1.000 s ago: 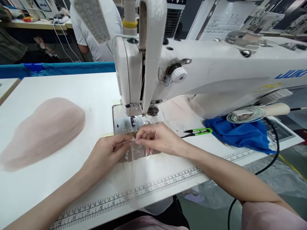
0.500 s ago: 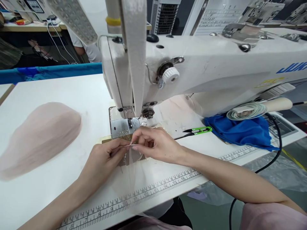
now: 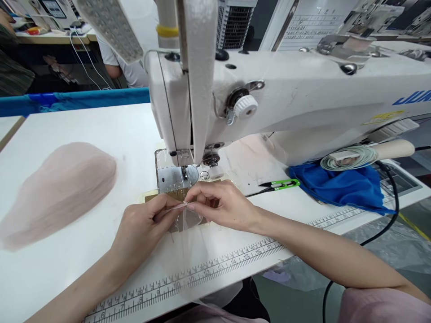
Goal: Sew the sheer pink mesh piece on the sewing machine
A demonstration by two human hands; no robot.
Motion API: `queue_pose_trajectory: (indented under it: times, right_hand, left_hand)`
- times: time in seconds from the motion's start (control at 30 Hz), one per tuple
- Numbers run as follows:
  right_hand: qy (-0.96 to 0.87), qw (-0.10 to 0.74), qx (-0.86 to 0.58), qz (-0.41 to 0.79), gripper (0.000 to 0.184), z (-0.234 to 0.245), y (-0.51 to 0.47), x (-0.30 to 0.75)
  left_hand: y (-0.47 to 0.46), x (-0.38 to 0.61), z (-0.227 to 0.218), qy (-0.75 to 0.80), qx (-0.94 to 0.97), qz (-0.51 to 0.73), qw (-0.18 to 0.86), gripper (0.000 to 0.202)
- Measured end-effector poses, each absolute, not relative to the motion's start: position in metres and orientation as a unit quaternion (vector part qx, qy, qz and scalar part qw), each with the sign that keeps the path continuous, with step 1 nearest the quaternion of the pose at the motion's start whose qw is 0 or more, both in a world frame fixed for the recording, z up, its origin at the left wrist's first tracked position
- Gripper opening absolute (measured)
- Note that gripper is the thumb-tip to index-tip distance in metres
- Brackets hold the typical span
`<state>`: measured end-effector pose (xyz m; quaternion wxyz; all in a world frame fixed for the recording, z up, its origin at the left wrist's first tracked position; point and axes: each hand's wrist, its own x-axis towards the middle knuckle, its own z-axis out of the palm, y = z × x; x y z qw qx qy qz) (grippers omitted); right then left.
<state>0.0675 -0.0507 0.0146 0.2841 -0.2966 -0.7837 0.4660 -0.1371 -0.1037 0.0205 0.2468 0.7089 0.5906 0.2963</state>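
Note:
My left hand (image 3: 143, 229) and my right hand (image 3: 224, 204) meet just in front of the presser foot (image 3: 185, 172) of a white sewing machine (image 3: 286, 103). Both pinch the top edge of a sheer, pale mesh piece (image 3: 186, 244) that hangs down over the table's front edge. The fingertips of the two hands touch at the pinched fold. The metal needle plate (image 3: 168, 177) lies right behind them.
A stack of pink mesh pieces (image 3: 60, 190) lies at the left of the white table (image 3: 84, 130). Green thread snips (image 3: 278, 184), a blue cloth (image 3: 340, 188) and a tape roll (image 3: 350, 158) sit at the right. A ruler strip (image 3: 208, 269) runs along the front edge. Another person stands behind the machine.
The hands have stayed pinched on the sheer piece in front of the presser foot, shifting only slightly; the view has moved a little.

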Motion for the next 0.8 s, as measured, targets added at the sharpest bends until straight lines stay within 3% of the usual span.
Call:
queue_pose_trajectory:
  times: [0.23, 0.33, 0.47, 0.57, 0.67, 0.8]
  right_hand:
    - [-0.82, 0.356, -0.24, 0.378, 0.013, 0.01, -0.053, 0.066]
    - [-0.875, 0.404, -0.179, 0.198, 0.015, 0.005, -0.052, 0.069]
    - [-0.921, 0.369, -0.125, -0.006, 0.023, 0.007, -0.049, 0.074]
    - [-0.939, 0.318, -0.13, 0.021, 0.029, 0.013, -0.049, 0.078]
    - [-0.926, 0.299, -0.177, 0.144, 0.024, 0.017, -0.049, 0.077]
    - [-0.886, 0.254, -0.279, 0.269, 0.016, 0.011, -0.046, 0.071]
  left_hand:
    - [-0.107, -0.136, 0.021, 0.585, 0.713, 0.313, 0.226, 0.021]
    - [-0.107, -0.137, 0.021, 0.557, 0.728, 0.316, 0.245, 0.02]
    - [-0.109, -0.137, 0.022, 0.554, 0.735, 0.317, 0.229, 0.015]
    - [-0.109, -0.137, 0.023, 0.548, 0.744, 0.306, 0.23, 0.017]
    - [-0.107, -0.137, 0.021, 0.548, 0.756, 0.253, 0.252, 0.022]
    - [-0.103, -0.135, 0.012, 0.578, 0.781, 0.184, 0.147, 0.028]
